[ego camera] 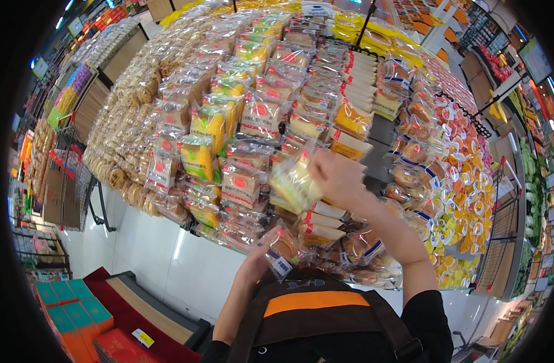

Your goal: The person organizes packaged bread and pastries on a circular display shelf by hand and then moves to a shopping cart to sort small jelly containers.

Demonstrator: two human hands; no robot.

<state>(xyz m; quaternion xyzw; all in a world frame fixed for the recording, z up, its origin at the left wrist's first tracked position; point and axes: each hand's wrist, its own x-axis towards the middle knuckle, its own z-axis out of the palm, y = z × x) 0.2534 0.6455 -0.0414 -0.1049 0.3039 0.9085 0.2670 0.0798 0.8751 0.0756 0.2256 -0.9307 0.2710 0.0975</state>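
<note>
My right hand (327, 174) grips the upper edge of a clear bread packet with a pale green and yellow print (295, 183), tilted above the rows of packaged bread. Close to my body, my left hand (254, 263) holds a clear-wrapped brown bun (283, 245) with a blue and white label. Beneath the raised packet stand cream-coloured bread packets (322, 222) with red corners. Left of it are packets with a red oval mark (240, 183) and bread packets printed with corn (197, 159). More wrapped buns (363, 245) lie just in front of me.
Wrapped round cookies (127, 136) cover the display's left side. Small jelly cups (462, 195) fill its right side. A wire shopping cart (73, 181) stands at left. Teal and orange boxes (77, 313) sit at lower left. Black rods and dividers (365, 27) rise behind.
</note>
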